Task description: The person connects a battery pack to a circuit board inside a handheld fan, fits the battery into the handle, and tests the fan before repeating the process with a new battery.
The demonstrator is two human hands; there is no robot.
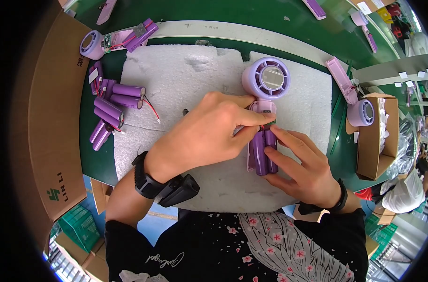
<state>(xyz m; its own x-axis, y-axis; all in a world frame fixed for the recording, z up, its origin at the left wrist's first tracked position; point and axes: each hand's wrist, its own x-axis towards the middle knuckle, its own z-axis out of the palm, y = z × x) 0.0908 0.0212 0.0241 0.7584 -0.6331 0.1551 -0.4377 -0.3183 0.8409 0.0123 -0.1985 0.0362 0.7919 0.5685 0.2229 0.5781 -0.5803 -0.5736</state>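
Observation:
A lilac handheld fan lies on the white foam pad, its round head point(265, 77) toward the far side and its pink handle shell point(250, 162) open toward me. A purple two-cell battery pack point(259, 154) sits in the shell, below a small circuit board point(269, 113). My left hand point(211, 127) reaches across from the left, index fingertip pressed on the board and thumb bent in by the wires. What its fingertips pinch is mostly hidden. My right hand point(305, 164) is closed around the handle's right side, fingertips against the battery pack.
Several purple battery packs point(108, 105) with wires lie left of the foam pad point(167, 70). Another opened fan point(92, 44) is at the far left. To the right are a pink fan point(359, 113) and a cardboard box point(376, 155). A tall carton point(49, 117) borders the left.

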